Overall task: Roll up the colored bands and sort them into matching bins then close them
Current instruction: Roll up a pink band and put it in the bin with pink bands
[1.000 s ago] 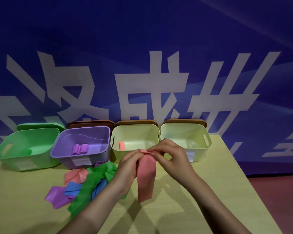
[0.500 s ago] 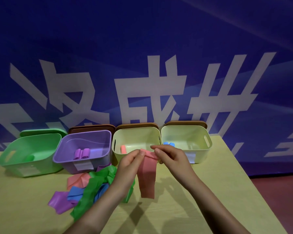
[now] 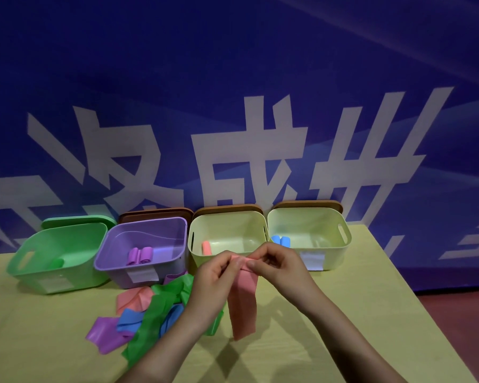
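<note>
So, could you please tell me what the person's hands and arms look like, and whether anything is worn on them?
Both the left hand and the right hand are bare: no gloves, rings, watch or sleeves show, and both forearms are uncovered down to the frame's edge.

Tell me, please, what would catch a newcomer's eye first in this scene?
Most striking are the two hands at centre, the left hand and right hand pinching the top of a pink band that hangs toward the table. Behind them stand four open bins in a row: a green bin, a purple bin and two pale yellow bins. To the left lies a tangled pile of loose bands.
</note>
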`<state>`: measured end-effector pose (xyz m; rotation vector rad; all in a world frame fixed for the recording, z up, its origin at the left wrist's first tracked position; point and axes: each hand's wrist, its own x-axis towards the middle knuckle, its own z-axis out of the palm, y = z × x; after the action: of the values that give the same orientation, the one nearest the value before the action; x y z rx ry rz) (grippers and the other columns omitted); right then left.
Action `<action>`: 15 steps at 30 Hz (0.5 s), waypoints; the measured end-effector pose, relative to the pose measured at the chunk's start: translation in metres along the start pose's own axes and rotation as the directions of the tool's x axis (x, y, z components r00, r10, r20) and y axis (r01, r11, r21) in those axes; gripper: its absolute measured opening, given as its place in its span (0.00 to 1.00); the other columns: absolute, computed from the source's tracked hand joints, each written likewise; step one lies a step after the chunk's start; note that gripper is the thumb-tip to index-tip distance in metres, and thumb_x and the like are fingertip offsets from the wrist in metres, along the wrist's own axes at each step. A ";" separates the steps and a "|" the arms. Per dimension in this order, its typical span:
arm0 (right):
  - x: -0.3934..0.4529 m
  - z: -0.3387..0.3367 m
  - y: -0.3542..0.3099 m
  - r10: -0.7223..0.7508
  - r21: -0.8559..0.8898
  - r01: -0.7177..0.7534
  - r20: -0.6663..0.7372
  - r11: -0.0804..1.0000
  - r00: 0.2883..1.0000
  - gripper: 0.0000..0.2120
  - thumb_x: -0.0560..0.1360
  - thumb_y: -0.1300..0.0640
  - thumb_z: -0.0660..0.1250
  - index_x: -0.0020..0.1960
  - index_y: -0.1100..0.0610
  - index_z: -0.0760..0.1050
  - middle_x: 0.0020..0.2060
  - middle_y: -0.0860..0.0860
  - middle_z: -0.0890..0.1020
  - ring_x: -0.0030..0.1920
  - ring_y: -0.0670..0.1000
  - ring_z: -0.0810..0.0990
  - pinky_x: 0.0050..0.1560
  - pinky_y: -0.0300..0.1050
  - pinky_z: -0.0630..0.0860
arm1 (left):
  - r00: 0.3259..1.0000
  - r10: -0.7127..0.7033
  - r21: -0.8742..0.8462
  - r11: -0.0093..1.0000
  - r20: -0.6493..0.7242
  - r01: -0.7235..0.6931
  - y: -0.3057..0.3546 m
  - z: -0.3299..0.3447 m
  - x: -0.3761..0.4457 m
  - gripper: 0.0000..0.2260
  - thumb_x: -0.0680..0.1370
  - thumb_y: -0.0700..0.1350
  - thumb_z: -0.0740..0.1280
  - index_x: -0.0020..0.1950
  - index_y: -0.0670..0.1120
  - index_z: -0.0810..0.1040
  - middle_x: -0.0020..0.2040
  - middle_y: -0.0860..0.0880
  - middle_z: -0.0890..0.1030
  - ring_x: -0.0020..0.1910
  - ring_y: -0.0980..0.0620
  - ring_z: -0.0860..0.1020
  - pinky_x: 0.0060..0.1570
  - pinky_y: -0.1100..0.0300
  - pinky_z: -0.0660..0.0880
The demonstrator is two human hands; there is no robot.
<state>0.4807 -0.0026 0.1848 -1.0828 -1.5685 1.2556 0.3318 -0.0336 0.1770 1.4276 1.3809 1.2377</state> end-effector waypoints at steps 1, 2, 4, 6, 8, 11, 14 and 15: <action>0.000 0.001 0.001 -0.008 -0.009 0.008 -0.012 1.000 1.000 0.08 0.73 0.63 0.72 0.37 0.56 0.77 0.28 0.44 0.75 0.31 0.41 0.70 0.35 0.31 0.67 | 1.000 0.021 0.004 1.000 -0.004 -0.021 0.001 0.000 -0.001 0.09 0.79 0.40 0.63 0.44 0.44 0.81 0.40 0.47 0.82 0.39 0.56 0.78 0.39 0.64 0.72; -0.001 0.003 0.002 -0.023 -0.027 0.022 -0.023 0.999 0.999 0.09 0.73 0.63 0.72 0.36 0.55 0.76 0.27 0.44 0.74 0.30 0.40 0.69 0.34 0.31 0.66 | 0.999 0.039 0.007 0.999 -0.006 -0.039 0.002 0.000 -0.002 0.09 0.79 0.39 0.63 0.44 0.44 0.81 0.39 0.48 0.82 0.38 0.57 0.77 0.38 0.65 0.72; -0.002 0.005 0.002 -0.052 -0.054 0.049 -0.041 0.997 0.998 0.10 0.72 0.63 0.72 0.35 0.54 0.76 0.27 0.43 0.73 0.30 0.40 0.69 0.34 0.32 0.65 | 0.999 0.052 -0.012 0.999 -0.011 -0.053 0.003 0.000 -0.004 0.09 0.79 0.39 0.63 0.43 0.43 0.81 0.37 0.48 0.81 0.36 0.59 0.76 0.36 0.67 0.71; -0.001 0.007 0.002 -0.056 -0.039 0.054 -0.065 0.998 0.996 0.10 0.72 0.63 0.73 0.34 0.53 0.76 0.27 0.44 0.74 0.31 0.42 0.69 0.34 0.33 0.66 | 0.999 0.021 -0.061 0.998 -0.026 -0.022 0.003 0.001 -0.004 0.08 0.79 0.39 0.63 0.44 0.43 0.82 0.35 0.50 0.81 0.35 0.60 0.75 0.35 0.68 0.70; 0.000 0.008 0.002 -0.043 0.001 0.044 -0.078 0.999 0.996 0.09 0.71 0.63 0.73 0.35 0.54 0.78 0.29 0.46 0.76 0.31 0.43 0.70 0.35 0.35 0.68 | 0.998 -0.053 -0.115 0.992 -0.038 0.048 0.001 0.000 -0.004 0.08 0.79 0.41 0.64 0.44 0.42 0.82 0.35 0.48 0.81 0.36 0.58 0.75 0.36 0.67 0.70; 0.002 0.010 0.002 -0.055 0.001 0.055 -0.046 0.998 0.997 0.04 0.71 0.63 0.73 0.38 0.58 0.80 0.30 0.46 0.78 0.33 0.44 0.73 0.37 0.36 0.71 | 0.988 -0.154 -0.198 0.968 -0.001 0.151 0.000 -0.002 -0.005 0.08 0.77 0.44 0.65 0.46 0.46 0.83 0.39 0.51 0.84 0.39 0.58 0.79 0.40 0.63 0.74; 0.005 0.010 0.003 -0.075 -0.059 0.073 -0.033 0.996 0.997 0.03 0.72 0.62 0.72 0.40 0.58 0.80 0.32 0.46 0.79 0.35 0.45 0.74 0.39 0.40 0.72 | 0.962 -0.266 -0.296 0.916 0.060 0.271 -0.003 -0.003 -0.006 0.08 0.74 0.48 0.66 0.48 0.49 0.84 0.46 0.48 0.85 0.45 0.51 0.82 0.46 0.55 0.77; 0.007 0.009 0.003 -0.081 -0.071 0.078 -0.034 0.994 0.996 0.03 0.72 0.62 0.72 0.39 0.57 0.80 0.32 0.46 0.79 0.35 0.45 0.74 0.39 0.41 0.72 | 0.952 -0.300 -0.309 0.901 0.065 0.305 -0.004 -0.003 -0.006 0.09 0.74 0.49 0.66 0.48 0.48 0.84 0.46 0.46 0.85 0.45 0.50 0.82 0.46 0.53 0.77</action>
<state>0.4702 0.0018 0.1813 -1.0708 -1.6221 1.1292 0.3281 -0.0393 0.1727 0.9590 1.2691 1.1758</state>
